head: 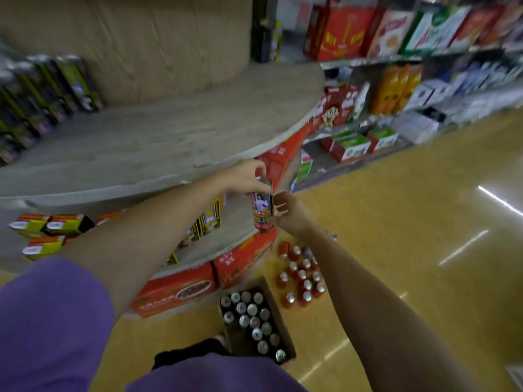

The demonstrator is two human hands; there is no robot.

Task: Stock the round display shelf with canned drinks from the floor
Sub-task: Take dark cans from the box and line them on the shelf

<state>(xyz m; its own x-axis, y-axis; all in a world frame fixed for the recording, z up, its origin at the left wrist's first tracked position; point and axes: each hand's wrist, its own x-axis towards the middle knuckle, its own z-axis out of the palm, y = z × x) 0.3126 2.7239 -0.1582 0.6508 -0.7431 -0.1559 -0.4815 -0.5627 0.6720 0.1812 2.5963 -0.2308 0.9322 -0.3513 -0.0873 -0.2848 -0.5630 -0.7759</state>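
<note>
far left, top tier of the round display shelf: a row of dark purple-and-green cartons, blurred, leaning against the central column. the rest of that wooden tier is bare board. lower tier at left carries yellow-green boxes lying flat. red cartons ring the base of the shelf on the floor.

centre: left hand reaches out past the shelf edge and grips a red can by its top rim, fingers curled over the lid. the can hangs upright in the air, just off the edge of the shelf, not resting on any tier. right hand meets it from the right, thumb and fingers pinching the can's lower side.

below, on the floor: an open cardboard box of silver-topped cans, and just right of it a loose cluster of red cans standing upright.

right: long aisle shelving with red, green and orange packages, blurred.
</note>
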